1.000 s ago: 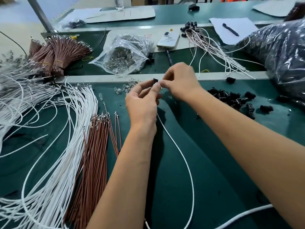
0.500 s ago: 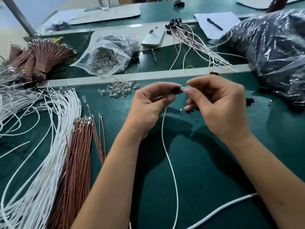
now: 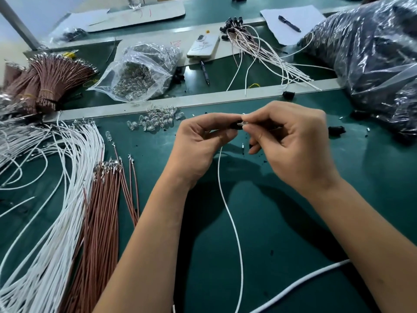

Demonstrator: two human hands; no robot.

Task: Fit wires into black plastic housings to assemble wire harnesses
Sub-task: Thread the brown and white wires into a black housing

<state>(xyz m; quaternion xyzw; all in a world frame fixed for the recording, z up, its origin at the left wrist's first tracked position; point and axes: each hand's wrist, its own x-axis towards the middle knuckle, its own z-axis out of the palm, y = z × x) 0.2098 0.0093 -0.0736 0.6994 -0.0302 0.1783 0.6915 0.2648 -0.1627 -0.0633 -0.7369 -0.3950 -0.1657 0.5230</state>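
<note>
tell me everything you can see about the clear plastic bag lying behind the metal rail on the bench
The clear plastic bag lies slumped on its side on the green bench top, beyond the grey rail and left of the white phone. Its film is thin, crinkled and glossy. It holds a heap of small clear glass-like bulbs, most gathered toward its lower left. Whether its mouth is open cannot be told. More such bulbs lie loose on the near side of the rail. Neither hand touches it.

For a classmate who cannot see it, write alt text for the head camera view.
Two hands meet above a green table: the left hand pinches a black housing with a white wire hanging down, and the right hand pinches a small clear part against it. Bundles of white wires and brown wires lie left.
</note>
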